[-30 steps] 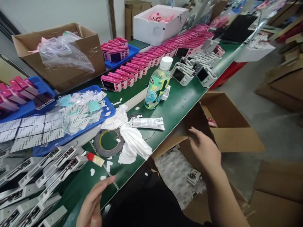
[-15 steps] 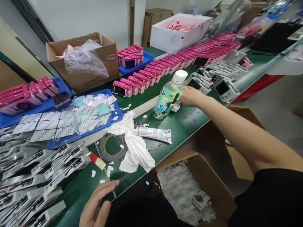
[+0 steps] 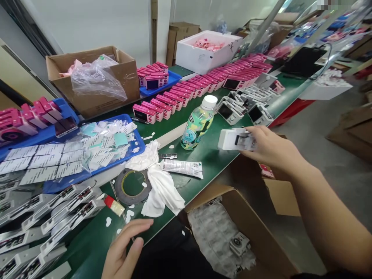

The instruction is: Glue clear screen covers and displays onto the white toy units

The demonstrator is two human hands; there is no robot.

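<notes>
Green bench: R hand now grips white casing, pulled from btl; pickup prob. done. L hand empty, fingers parted.

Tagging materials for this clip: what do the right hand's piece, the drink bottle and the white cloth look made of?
White piece in the right hand: probably matte moulded plastic, judging by even colour and crisp edges.
Drink bottle: likely clear, glossy plastic, see-through near the neck.
White cloth: soft, matte fabric, by its loose folds; fibre unclear.
</notes>
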